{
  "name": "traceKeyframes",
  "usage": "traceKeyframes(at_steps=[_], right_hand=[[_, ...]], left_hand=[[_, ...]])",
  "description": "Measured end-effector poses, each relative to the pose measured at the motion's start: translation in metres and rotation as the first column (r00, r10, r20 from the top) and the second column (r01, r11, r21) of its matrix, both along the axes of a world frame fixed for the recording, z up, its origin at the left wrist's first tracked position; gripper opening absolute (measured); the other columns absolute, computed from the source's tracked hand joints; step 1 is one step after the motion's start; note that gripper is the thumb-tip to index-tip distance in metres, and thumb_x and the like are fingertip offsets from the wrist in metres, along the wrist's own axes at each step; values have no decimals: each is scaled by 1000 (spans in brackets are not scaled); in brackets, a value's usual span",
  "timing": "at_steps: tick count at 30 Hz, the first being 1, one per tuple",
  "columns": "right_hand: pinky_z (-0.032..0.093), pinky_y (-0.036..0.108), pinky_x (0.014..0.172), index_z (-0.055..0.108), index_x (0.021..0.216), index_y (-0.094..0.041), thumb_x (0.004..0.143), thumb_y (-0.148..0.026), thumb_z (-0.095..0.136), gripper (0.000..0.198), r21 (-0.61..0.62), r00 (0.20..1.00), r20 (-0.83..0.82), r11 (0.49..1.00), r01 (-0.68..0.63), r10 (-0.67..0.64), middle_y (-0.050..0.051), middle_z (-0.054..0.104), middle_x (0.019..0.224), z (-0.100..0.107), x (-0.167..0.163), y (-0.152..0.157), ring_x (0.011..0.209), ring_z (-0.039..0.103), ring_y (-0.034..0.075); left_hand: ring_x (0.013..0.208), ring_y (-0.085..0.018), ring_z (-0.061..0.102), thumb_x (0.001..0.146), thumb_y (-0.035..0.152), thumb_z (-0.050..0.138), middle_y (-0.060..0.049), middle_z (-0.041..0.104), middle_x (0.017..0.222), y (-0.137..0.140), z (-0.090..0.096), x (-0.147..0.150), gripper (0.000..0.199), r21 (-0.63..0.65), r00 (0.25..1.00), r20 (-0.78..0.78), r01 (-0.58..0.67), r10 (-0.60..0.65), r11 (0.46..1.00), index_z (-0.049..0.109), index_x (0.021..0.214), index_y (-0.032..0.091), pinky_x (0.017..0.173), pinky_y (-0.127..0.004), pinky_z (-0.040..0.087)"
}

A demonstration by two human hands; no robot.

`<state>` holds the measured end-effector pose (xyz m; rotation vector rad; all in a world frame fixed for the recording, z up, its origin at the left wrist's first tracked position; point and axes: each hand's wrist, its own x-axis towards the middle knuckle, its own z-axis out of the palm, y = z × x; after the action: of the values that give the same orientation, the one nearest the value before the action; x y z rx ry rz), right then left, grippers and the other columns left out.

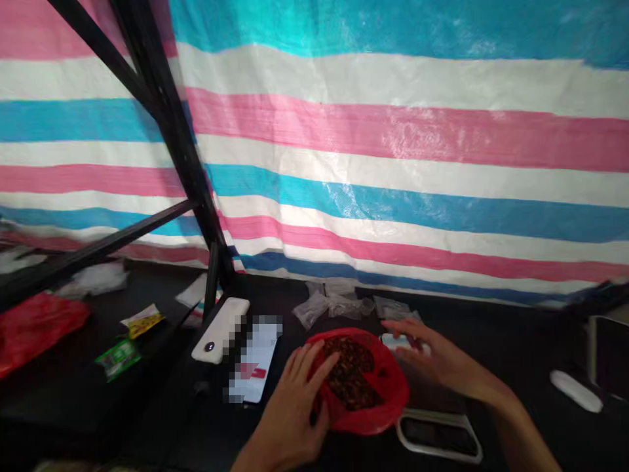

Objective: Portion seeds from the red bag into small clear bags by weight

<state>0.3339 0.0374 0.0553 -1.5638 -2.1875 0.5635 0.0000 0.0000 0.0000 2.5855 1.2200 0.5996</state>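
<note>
Red bag [366, 423] sits on the dark counter [533, 357], lower centre of frame, mouth open to the top, brown bits [351, 373] inside. Left hand [297, 396] is the nearer one, no contest: it's on the bag's left rim, fingers spread over the edge and into the mouth, thumb low on the near side. Can't tell from where I stand if that grip is pinching the plastic or just resting. Right hand [427, 354] is up and to the right of the bag, over a pale thing [394, 341] just beside the bag's upper right edge; fingers cover most of it, so whether the grip has closed round it, can't tell. Key relation, my call: bag lies between the two hands, right of the left grip, and down and left of the right one. Bag is roundish, no clear long axis; the pale thing's visible part runs roughly left to right across the frame. White-rimmed item [439, 436] lies flat below the right hand, near the bag's lower right edge. Clear bags [339, 305] behind, toward the striped sheet [393, 190]. Lit phone [260, 360] left of the left hand, apart from it.
</note>
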Motion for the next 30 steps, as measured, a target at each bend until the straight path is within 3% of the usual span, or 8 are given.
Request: traceKeyframes(at_steps=[3, 7, 10, 14, 17, 20, 25, 30], right_hand=[[54, 43, 92, 70, 128, -19, 91, -46, 55, 48, 122, 981, 152, 987, 100, -118, 15, 72, 118, -1, 26, 45, 107, 67, 31], [53, 45, 87, 80, 94, -24, 72, -38, 71, 27, 118, 976, 203, 992, 49, -72, 11, 77, 99, -14, 44, 79, 98, 69, 35], [54, 43, 82, 78, 84, -24, 78, -38, 66, 20, 151, 983, 178, 988, 23, -50, 9, 77, 90, -25, 49, 86, 89, 70, 32], [53, 45, 88, 75, 87, -24, 90, -44, 54, 30, 246, 994, 96, 969, 36, -61, 10, 75, 99, -30, 54, 78, 95, 69, 31], [52, 48, 93, 73, 92, -25, 95, -46, 52, 30, 432, 989, -43, 890, 143, -138, 10, 74, 102, -22, 43, 58, 99, 68, 31], [55, 40, 86, 73, 96, -26, 97, -38, 57, 19, 574, 974, -220, 802, 168, -47, 8, 72, 101, -1, 5, 22, 96, 68, 26], [55, 30, 80, 72, 99, -26, 104, -30, 50, 22, 473, 961, -126, 867, -160, 247, 5, 72, 96, 27, -83, -44, 89, 67, 19], [53, 29, 85, 69, 92, -25, 102, -24, 53, 18, 286, 960, -36, 923, -257, 278, 1, 73, 92, 5, -123, -78, 88, 67, 18]], left_hand=[[157, -32, 21, 89, 10, 51, -4, 21, 171, -6, -9, -4, 78, 59, 1000, -16, 6, -5, 998, 26, 160, 30, 119, -62, 37], [157, -30, 20, 90, 10, 52, -3, 25, 170, -12, -12, -6, 73, 119, 999, -39, 35, -30, 992, 32, 158, 28, 120, -57, 38], [156, -29, 20, 89, 8, 51, -3, 29, 168, -14, -12, -8, 69, 190, 1000, -7, -9, 11, 982, 39, 154, 27, 118, -53, 42], [152, -29, 29, 88, 5, 50, -6, 41, 162, -17, -17, -12, 62, 324, 990, 116, -115, 81, 939, 49, 147, 25, 114, -50, 45], [141, -26, 45, 89, 3, 50, -7, 55, 150, -23, -18, -10, 57, 361, 963, 240, -202, 118, 911, 54, 140, 27, 109, -44, 49], [133, -25, 53, 94, 12, 53, -9, 63, 140, -31, -10, 5, 48, 200, 888, 411, -309, 207, 930, 53, 139, 28, 107, -44, 50], [139, -32, 49, 97, 58, 49, -14, 52, 151, -35, -2, 34, 68, -122, 721, 674, -109, 163, 987, 36, 155, 26, 111, -50, 47], [130, -28, 58, 97, 54, 55, -11, 70, 131, -45, -22, 31, 45, -228, 524, 835, 48, 170, 972, 67, 130, 26, 108, -40, 52]])
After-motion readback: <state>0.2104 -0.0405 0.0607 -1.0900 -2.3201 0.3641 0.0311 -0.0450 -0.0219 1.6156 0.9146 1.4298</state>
